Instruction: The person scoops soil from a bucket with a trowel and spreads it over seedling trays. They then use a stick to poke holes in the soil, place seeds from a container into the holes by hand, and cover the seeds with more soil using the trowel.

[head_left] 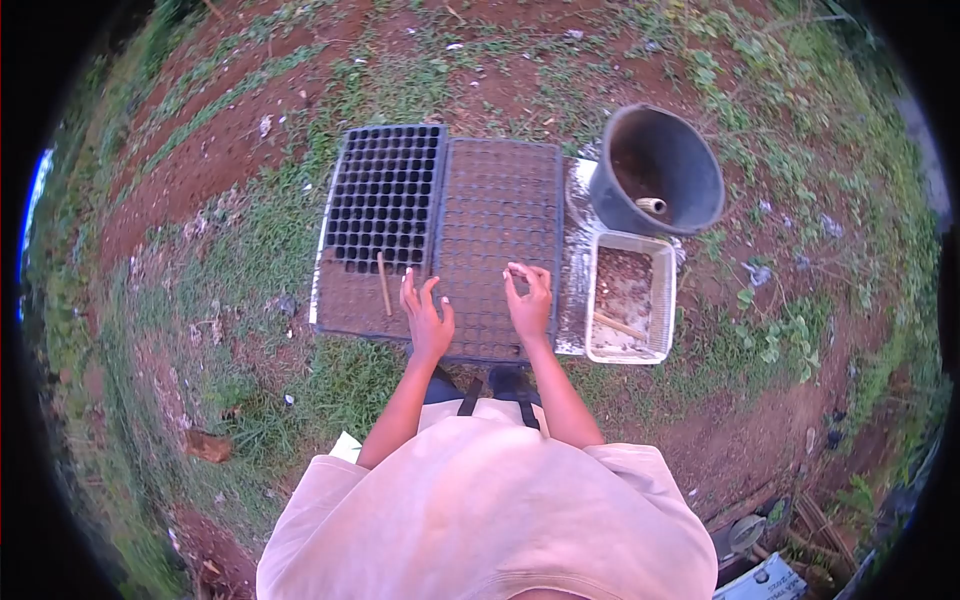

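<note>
Two seedling trays lie side by side in front of me. The left seedling tray (385, 190) has bare black cells in its far part and soil in its near part. Soil fills the cells of the right seedling tray (500, 215). My left hand (428, 318) is over the near part, where the trays meet, its fingers apart and holding nothing visible. A thin wooden stick (384, 283) lies on the left tray's soil beside it. Above the right tray is my right hand (531, 300), thumb and fingertips pinched together; anything between them is too small to make out.
Right of the trays stands a white plastic basket (668, 300) with reddish-brown bits and a stick (619, 325) inside. Behind it is a dark bucket (612, 190) holding some soil and a pale, round-ended object (651, 205). Grass and bare soil surround everything.
</note>
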A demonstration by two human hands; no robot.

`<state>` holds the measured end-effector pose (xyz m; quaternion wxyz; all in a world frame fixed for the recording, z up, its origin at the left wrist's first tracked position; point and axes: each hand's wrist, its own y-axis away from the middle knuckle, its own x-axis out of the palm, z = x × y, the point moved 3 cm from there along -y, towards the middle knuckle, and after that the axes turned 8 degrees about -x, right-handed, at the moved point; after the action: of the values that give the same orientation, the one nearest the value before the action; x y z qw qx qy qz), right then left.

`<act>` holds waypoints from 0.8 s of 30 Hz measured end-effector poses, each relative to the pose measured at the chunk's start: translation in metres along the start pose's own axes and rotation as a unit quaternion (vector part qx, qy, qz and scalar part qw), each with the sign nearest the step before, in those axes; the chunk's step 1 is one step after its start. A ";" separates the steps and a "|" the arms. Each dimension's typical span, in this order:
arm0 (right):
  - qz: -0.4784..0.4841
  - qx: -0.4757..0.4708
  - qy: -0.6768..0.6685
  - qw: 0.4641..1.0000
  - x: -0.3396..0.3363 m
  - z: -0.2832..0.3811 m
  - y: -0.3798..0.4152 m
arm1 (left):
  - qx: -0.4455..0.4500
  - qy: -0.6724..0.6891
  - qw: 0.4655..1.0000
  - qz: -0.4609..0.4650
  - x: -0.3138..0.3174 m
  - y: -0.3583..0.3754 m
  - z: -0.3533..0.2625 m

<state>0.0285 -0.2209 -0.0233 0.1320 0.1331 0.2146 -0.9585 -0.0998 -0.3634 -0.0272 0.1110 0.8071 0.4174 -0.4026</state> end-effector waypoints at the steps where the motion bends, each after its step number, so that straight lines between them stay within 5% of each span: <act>1: 0.004 -0.004 -0.005 1.000 0.014 0.006 0.004 | -0.012 0.009 1.000 -0.008 -0.012 -0.001 0.011; 14: 0.110 -0.074 0.018 0.991 0.190 0.089 0.058 | -0.030 -0.055 0.998 -0.020 -0.122 -0.027 0.173; 24: 0.171 -0.046 0.050 0.983 0.262 0.089 0.073 | -0.100 -0.141 0.977 0.122 -0.133 -0.065 0.229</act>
<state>-0.2097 -0.3752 -0.0550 0.2886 0.2094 0.2387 -0.9033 -0.3202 -0.5185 -0.0675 0.2971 0.7721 0.3339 -0.4517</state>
